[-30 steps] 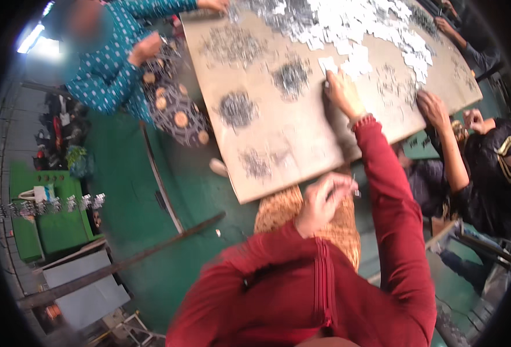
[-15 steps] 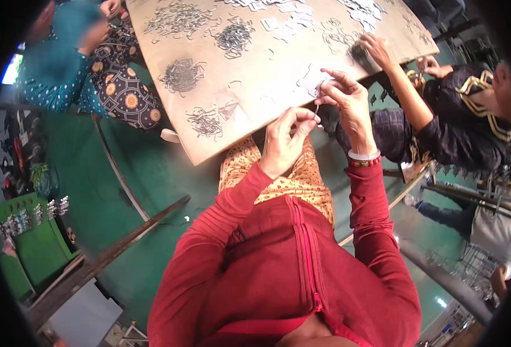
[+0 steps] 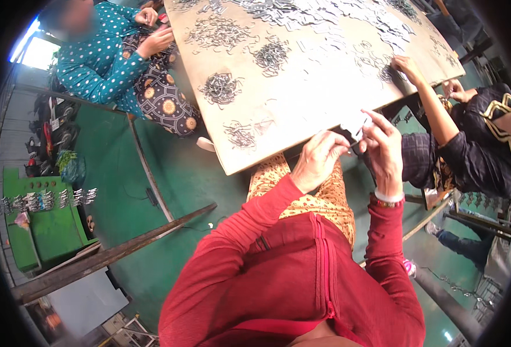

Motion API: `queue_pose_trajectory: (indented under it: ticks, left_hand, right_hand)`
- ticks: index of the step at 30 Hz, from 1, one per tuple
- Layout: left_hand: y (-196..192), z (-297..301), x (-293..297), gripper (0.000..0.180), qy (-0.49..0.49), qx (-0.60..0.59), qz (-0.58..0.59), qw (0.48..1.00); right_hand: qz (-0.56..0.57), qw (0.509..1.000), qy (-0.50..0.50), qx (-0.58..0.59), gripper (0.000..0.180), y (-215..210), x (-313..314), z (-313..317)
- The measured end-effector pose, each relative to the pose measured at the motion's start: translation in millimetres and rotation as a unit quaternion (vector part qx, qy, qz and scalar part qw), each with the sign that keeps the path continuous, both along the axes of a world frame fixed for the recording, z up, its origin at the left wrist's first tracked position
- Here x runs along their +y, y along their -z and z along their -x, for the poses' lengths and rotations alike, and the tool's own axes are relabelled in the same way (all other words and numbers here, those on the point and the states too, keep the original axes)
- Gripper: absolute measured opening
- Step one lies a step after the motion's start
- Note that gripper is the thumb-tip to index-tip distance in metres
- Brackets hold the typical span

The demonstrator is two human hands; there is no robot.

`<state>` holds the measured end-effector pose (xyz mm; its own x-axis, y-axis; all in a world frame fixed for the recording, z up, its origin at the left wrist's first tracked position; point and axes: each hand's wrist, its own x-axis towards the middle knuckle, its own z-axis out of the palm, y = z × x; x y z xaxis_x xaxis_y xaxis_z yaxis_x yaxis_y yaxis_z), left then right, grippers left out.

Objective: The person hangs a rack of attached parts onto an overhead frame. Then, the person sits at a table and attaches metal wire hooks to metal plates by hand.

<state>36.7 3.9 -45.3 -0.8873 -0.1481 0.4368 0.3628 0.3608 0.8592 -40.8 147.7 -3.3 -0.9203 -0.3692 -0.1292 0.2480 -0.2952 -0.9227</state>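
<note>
Right fingers pinching flat pale plate, left fingers bunched, hold unclear, curved metal pieces

Left hand pinching, right hand raised close beside, curled; both forearms angled forward.

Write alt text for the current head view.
A person's right hand holds a small flat silvery-white piece beside the left hand, by a tan tabletop. Piles of small grey bent pieces lie on it; a co-worker in dotted teal sits at left.
</note>
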Motion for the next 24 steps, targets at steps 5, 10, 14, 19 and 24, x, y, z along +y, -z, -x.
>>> queue_pose_trajectory:
  ticks: [5,10,14,19,24]
  left_hand:
    - [7.8,-0.3,-8.2,0.008,-0.001,-0.026,-0.017,1.000]
    - [-6.3,58.8,-98.3,0.032,-0.052,-0.207,0.040,0.976]
    - [11.7,107.3,-163.1,0.021,-0.109,-0.147,0.290,0.939]
    - [53.1,102.2,-223.2,0.009,-0.050,-0.017,0.447,0.893]
    - [51.4,118.3,-209.6,0.013,-0.141,-0.118,0.303,0.935]
  right_hand:
    - [-0.033,0.994,0.045,0.096,0.028,-1.4,-13.4,-18.4]
    - [-0.050,0.991,0.082,0.098,0.029,-0.8,5.7,-11.5]
    - [-0.024,0.993,0.087,0.071,0.027,-1.7,2.8,-10.9]
    - [0.042,0.998,0.013,0.044,0.026,2.3,1.5,-20.9]
    - [0.021,0.996,0.051,0.070,0.025,-4.4,10.3,-27.4]
